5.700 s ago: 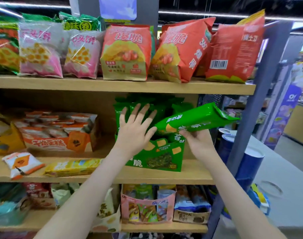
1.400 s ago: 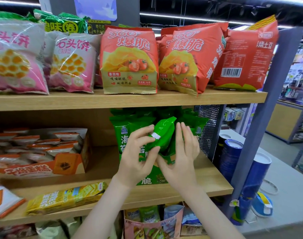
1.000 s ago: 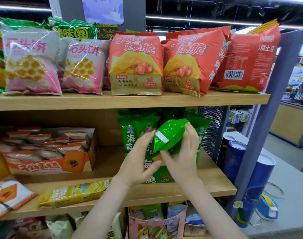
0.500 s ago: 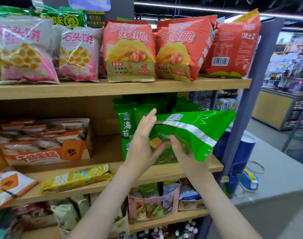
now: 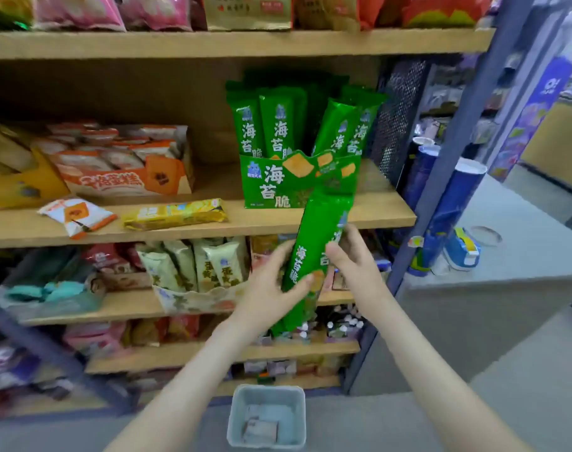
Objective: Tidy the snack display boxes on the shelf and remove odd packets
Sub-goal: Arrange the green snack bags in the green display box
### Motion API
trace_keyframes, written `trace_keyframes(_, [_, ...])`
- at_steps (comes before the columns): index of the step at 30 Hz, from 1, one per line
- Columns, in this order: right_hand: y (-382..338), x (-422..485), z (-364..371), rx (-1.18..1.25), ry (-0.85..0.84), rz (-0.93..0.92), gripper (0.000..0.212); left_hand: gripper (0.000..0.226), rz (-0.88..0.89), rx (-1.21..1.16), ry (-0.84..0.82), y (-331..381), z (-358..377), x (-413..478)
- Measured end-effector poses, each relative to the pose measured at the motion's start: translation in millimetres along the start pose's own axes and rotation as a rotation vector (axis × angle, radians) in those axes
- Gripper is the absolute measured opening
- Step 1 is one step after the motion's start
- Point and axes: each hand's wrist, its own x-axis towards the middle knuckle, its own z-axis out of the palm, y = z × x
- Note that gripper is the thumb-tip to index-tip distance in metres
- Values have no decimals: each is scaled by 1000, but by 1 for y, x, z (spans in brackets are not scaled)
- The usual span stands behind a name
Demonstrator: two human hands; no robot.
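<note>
Indoors, wooden shelves (image 5: 212, 44) above grey floor (image 5: 359, 429).

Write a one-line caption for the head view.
Left hand and right hand hold a green seaweed packet nearly upright below its green display box, above a grey bin on the floor.

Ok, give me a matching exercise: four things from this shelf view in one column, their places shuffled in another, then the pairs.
1 green display box
2 long green packet
3 yellow packet
4 grey bin

A on the floor
B lying flat on the middle shelf
C held in the left hand and right hand
D standing on the middle shelf

Pairs: 1-D, 2-C, 3-B, 4-A
</note>
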Motion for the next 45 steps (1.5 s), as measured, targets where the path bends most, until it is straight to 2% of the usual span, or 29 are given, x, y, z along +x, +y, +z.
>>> trace_keyframes(2, [14,-25,-8,171,72,218,43,49,-219,-130,-130,-16,12,-31])
trace_keyframes(3, [22,-36,-12,237,118,298,34,55,-311,-180,-180,-26,20,-47])
trace_keyframes(5, [39,-56,-16,328,102,381,11,71,-463,-281,-240,-43,35,-77])
trace_keyframes(6, [51,-69,-16,326,72,412,13,74,-531,-323,-261,-49,42,-95])
trace_keyframes(8, [60,-86,-13,353,33,462,19,69,-598,-387,-294,-55,48,-116])
trace_keyframes(9, [64,-95,-10,379,34,493,15,65,-633,-400,-314,-59,51,-126])
trace_keyframes(11, [74,-106,-7,308,58,532,8,68,-681,-390,-348,-66,53,-142])
trace_keyframes(12, [79,-109,-6,243,69,546,13,70,-703,-365,-352,-67,53,-149])
trace_keyframes(15, [85,-114,-1,76,60,558,21,86,-685,-156,-338,-60,55,-158])
trace_keyframes(16, [85,-114,2,38,62,547,22,83,-666,-63,-325,-57,55,-158])
trace_keyframes(18, [79,-114,11,-4,92,513,23,62,-632,13,-299,-53,54,-159])
trace_keyframes(20, [75,-111,19,-5,149,504,22,49,-631,-9,-313,-50,48,-160])
trace_keyframes(24, [76,-109,31,23,217,555,22,38,-678,-122,-348,-49,29,-163])
trace_keyframes(26, [74,-110,36,26,217,553,22,41,-616,35,-349,-46,23,-162])
trace_keyframes(30, [67,-99,41,-5,262,489,21,67,-402,536,-225,-40,23,-159])
trace_keyframes(32, [63,-95,44,8,267,437,15,66,-382,569,-150,-35,23,-154])
trace_keyframes(33, [61,-95,45,56,233,402,16,63,-409,514,-108,-33,23,-151])
trace_keyframes(34, [60,-96,47,126,163,374,27,59,-454,426,-54,-32,22,-147])
trace_keyframes(36, [61,-102,48,151,-76,365,53,53,-560,177,103,-36,19,-138])
trace_keyframes(38, [63,-110,48,-54,-335,431,71,49,-668,-108,291,-40,12,-131])
trace_keyframes(40, [64,-119,50,-222,-511,500,74,49,-741,-336,424,-45,3,-126])
trace_keyframes(42, [65,-126,52,-199,-458,519,66,42,-768,-537,480,-44,-5,-124])
trace_keyframes(45, [69,-130,53,9,-276,506,49,24,-779,-712,535,-41,-11,-124])
